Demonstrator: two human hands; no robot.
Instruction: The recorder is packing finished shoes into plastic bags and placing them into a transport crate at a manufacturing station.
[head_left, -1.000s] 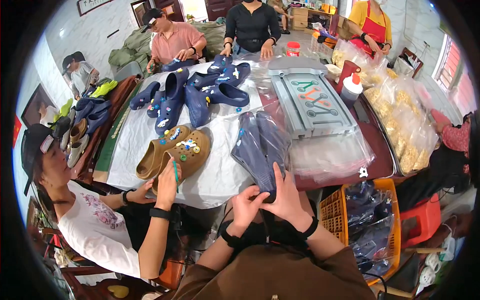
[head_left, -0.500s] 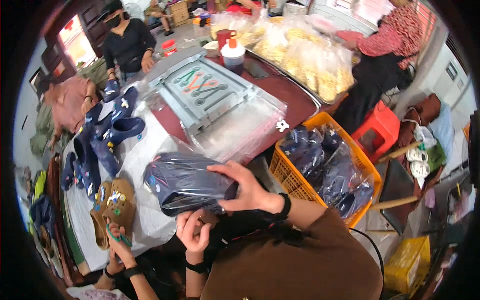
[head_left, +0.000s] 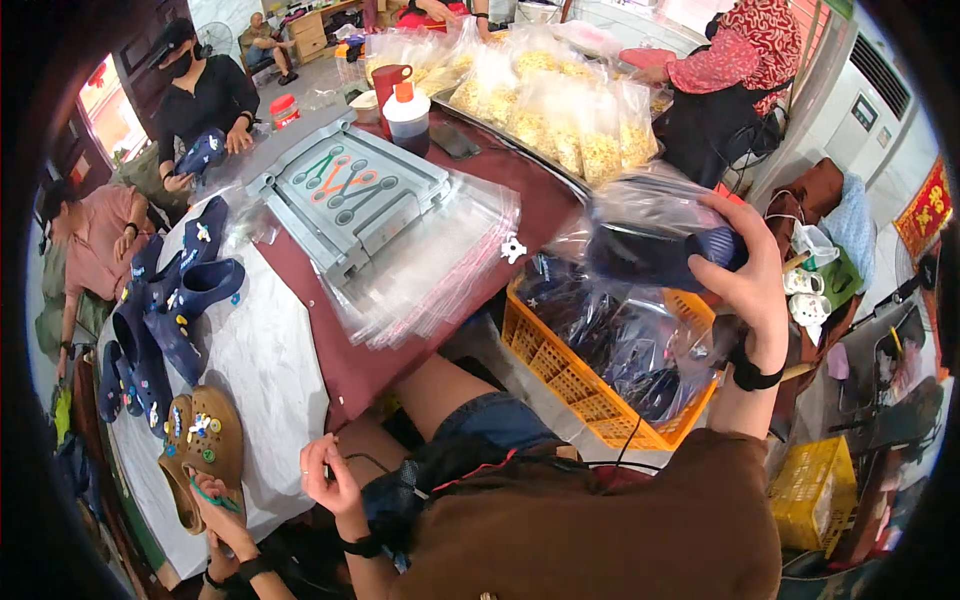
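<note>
My right hand (head_left: 745, 268) is closed round a bagged pair of dark blue clogs (head_left: 640, 235), raised over the near side of an orange crate (head_left: 560, 375). The clear plastic is slightly blurred. In the crate lie several more bagged navy clogs (head_left: 640, 350). My left hand (head_left: 332, 478) is apart from everything, fingers loosely curled in with nothing seen in them. Left of it, another person's hand (head_left: 218, 508) with something green grips brown clogs (head_left: 213, 440) decorated with charms. Flat clear bags (head_left: 410, 290) lie on the table in front of me.
Loose navy clogs (head_left: 205, 285) stand on white sheeting (head_left: 270, 400) at left. A grey folded crate (head_left: 350, 185) rests on the bags, beside a bottle (head_left: 408, 118). Bagged yellow food fills a tray (head_left: 575, 185) farther back. A co-worker (head_left: 205, 100) holds a clog; another sits at far right.
My right hand has carried the bagged clogs from the table to the right, over the orange crate. My left hand has let go and drawn back left. The view has turned right.
</note>
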